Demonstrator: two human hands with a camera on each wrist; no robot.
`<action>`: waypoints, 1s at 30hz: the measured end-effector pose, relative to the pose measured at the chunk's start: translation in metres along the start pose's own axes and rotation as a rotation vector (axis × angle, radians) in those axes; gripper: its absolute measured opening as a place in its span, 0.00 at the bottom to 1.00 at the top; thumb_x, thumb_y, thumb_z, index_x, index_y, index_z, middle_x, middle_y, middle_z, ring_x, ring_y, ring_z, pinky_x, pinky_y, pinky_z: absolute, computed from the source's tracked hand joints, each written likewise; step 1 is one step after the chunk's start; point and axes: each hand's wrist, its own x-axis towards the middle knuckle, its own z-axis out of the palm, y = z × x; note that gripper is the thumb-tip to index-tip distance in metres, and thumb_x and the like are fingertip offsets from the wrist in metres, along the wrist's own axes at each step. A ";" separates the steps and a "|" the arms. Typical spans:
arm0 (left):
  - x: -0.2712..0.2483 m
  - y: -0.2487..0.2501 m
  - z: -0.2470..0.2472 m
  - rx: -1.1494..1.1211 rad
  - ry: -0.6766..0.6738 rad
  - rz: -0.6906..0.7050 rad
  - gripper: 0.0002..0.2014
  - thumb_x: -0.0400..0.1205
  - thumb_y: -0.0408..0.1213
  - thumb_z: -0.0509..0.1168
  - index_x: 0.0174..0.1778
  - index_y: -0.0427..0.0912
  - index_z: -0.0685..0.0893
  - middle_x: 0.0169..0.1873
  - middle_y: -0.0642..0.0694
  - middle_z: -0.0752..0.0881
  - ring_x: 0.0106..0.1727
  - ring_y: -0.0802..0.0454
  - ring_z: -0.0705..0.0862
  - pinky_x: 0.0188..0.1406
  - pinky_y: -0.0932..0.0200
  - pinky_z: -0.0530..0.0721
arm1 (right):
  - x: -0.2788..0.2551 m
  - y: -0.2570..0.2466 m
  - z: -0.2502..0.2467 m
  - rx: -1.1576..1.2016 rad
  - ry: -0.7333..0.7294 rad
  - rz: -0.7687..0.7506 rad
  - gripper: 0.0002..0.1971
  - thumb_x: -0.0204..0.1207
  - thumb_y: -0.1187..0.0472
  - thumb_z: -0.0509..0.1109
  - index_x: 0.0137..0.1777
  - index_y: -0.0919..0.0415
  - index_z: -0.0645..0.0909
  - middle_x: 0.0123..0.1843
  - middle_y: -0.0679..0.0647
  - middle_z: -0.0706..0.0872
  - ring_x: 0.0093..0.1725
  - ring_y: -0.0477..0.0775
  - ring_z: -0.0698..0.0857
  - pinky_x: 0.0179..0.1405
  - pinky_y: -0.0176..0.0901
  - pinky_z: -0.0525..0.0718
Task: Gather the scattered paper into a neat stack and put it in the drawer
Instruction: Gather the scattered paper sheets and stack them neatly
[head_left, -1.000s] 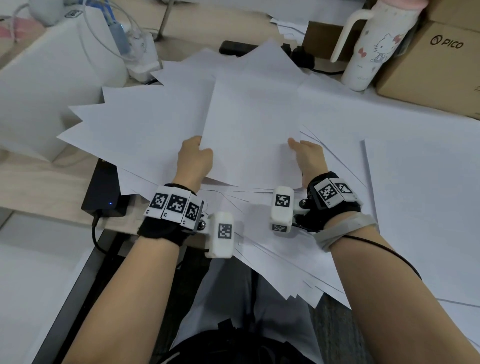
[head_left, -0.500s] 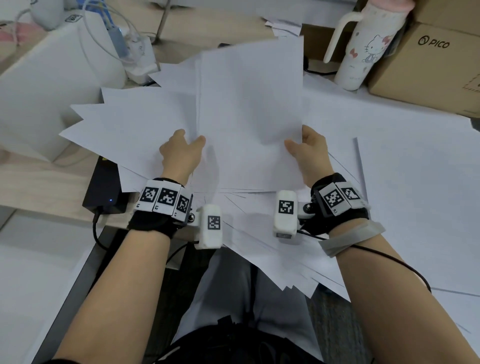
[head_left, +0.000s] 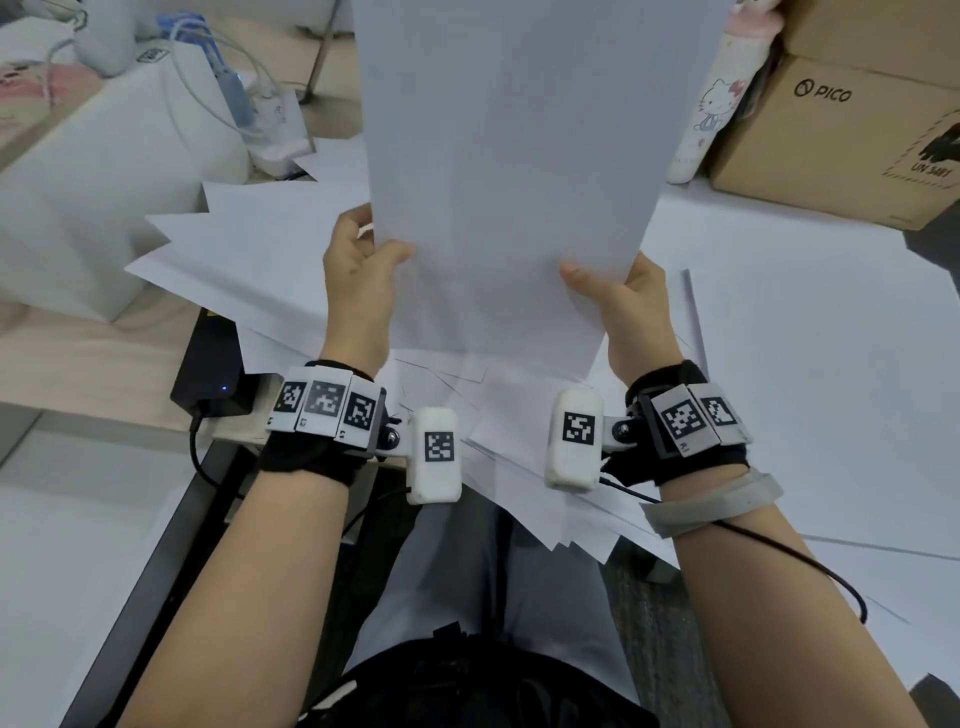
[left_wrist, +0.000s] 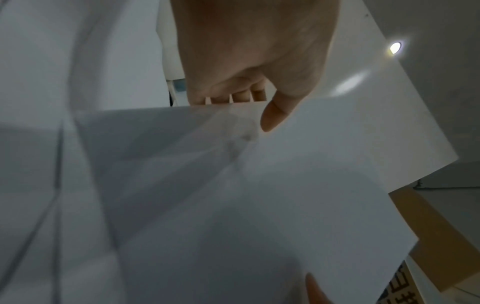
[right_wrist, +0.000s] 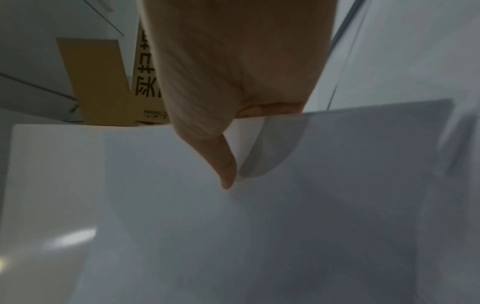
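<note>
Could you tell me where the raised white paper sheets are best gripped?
Grip the raised white paper sheets at their two lower corners, from either side, thumbs in front: as the left hand and right hand pinch them. They stand upright, so probably won't droop.

Both forearms extended forward, left hand and right hand raised, thumbs forward, pinching grip

From the head we look down toward twelve o'clock at the raised sheet. Both wrist cameras sit close beneath each palm, sharing that sheet.
</note>
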 end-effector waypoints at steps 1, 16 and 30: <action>-0.004 -0.003 0.002 0.002 -0.016 -0.023 0.15 0.78 0.22 0.62 0.58 0.41 0.76 0.44 0.50 0.85 0.44 0.59 0.84 0.46 0.67 0.81 | -0.002 0.004 0.000 0.007 0.013 0.035 0.11 0.74 0.74 0.71 0.55 0.66 0.83 0.47 0.55 0.89 0.47 0.50 0.89 0.47 0.40 0.86; 0.031 -0.030 -0.037 1.056 0.050 -0.340 0.38 0.80 0.43 0.65 0.83 0.40 0.52 0.81 0.28 0.37 0.83 0.39 0.33 0.79 0.42 0.46 | 0.012 0.037 -0.005 -0.191 0.132 0.284 0.07 0.73 0.71 0.73 0.51 0.68 0.84 0.44 0.58 0.87 0.42 0.56 0.85 0.41 0.43 0.84; 0.042 -0.033 -0.053 1.336 -0.346 -0.436 0.51 0.71 0.39 0.77 0.83 0.52 0.51 0.83 0.40 0.41 0.83 0.41 0.34 0.81 0.37 0.47 | 0.017 0.047 -0.003 -0.389 0.187 0.435 0.14 0.72 0.66 0.76 0.56 0.71 0.83 0.48 0.61 0.85 0.46 0.59 0.84 0.48 0.47 0.83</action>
